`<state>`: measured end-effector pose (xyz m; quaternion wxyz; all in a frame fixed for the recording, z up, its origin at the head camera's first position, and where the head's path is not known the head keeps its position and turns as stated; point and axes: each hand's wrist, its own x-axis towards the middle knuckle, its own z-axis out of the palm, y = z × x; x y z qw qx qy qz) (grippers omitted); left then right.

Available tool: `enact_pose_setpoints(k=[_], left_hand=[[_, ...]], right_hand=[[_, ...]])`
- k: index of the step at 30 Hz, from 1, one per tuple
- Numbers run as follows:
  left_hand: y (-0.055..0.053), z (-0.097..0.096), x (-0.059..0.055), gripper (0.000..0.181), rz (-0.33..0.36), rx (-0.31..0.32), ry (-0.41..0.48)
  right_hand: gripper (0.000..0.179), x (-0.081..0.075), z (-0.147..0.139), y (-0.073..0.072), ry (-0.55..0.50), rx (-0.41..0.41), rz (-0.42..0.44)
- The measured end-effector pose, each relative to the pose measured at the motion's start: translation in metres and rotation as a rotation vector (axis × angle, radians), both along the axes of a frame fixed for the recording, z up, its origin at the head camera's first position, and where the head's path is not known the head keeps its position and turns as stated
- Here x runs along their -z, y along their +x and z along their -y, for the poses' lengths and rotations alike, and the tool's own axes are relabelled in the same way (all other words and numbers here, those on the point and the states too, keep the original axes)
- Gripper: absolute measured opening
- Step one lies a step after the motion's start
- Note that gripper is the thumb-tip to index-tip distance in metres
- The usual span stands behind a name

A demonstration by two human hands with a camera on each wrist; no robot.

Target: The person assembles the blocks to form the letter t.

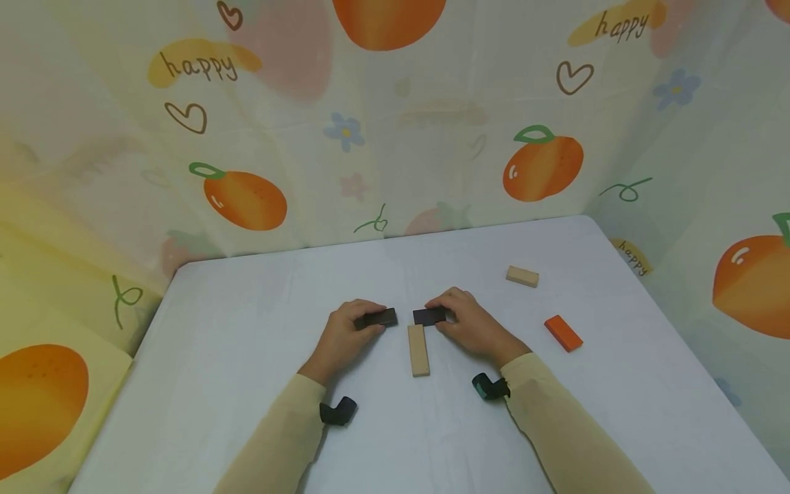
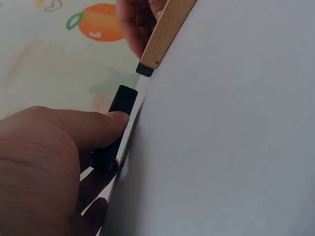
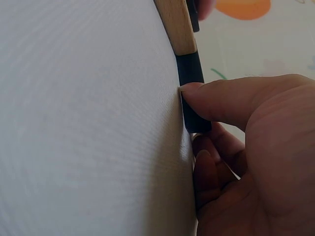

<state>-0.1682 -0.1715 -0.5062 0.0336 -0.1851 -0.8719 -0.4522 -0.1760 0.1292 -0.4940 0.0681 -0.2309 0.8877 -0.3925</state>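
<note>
A: How are the fingers of the left hand (image 1: pixel 345 336) being used?

B: The left black block (image 1: pixel 386 317) is being pinched between thumb and fingertips, and its inner end is being left uncovered.

A: And those of the right hand (image 1: pixel 472 324)?

B: The right black block (image 1: pixel 426 316) is being pinched likewise, the thumb (image 3: pixel 192 93) being pressed on its near side. Its inner end, too, is being left bare.

A: Are the two black blocks being held in contact?

B: They are being held apart, roughly in line, with a narrow gap being left between their ends.

A: What is lying closest to them?

B: A pale block (image 1: pixel 418 350) is lying between the hands, its length running toward the person. Its far end is sitting right by the near edge of the right black block; whether they are touching cannot be told.

A: And farther out?

B: On the table (image 1: pixel 247 384), to the right of the right hand, an orange block (image 1: pixel 563 333) is lying at a slant. Farther back, a far pale block (image 1: pixel 522 276) is lying. Neither is being touched.

A: Around all this?

B: Pale sleeves (image 1: pixel 278 439) are being worn, and behind the table a cloth (image 1: pixel 432 137) printed with oranges and hearts is hanging.
</note>
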Motion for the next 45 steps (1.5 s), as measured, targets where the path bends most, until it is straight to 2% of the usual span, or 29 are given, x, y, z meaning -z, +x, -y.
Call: enact_pose_setpoints(k=[10,23,39,42,45], left_hand=[[-0.004,-0.019,0.001,0.033,-0.04,0.057,-0.04],[-0.003,-0.025,0.0,0.034,-0.065,0.042,-0.105],[-0.004,-0.026,0.002,0.035,-0.086,0.053,-0.104],[-0.003,-0.027,0.001,0.036,-0.071,0.055,-0.103],[0.0,-0.027,-0.001,0.037,-0.089,0.048,-0.108]], right_hand=[[0.036,0.0,-0.001,-0.003,-0.006,0.004,0.012],[0.035,-0.001,-0.001,-0.002,-0.015,-0.004,0.001],[0.035,0.002,-0.002,-0.003,-0.022,-0.013,-0.001],[0.036,0.002,-0.002,-0.003,-0.019,-0.014,-0.004],[0.037,0.003,-0.002,-0.003,-0.014,-0.017,-0.011]])
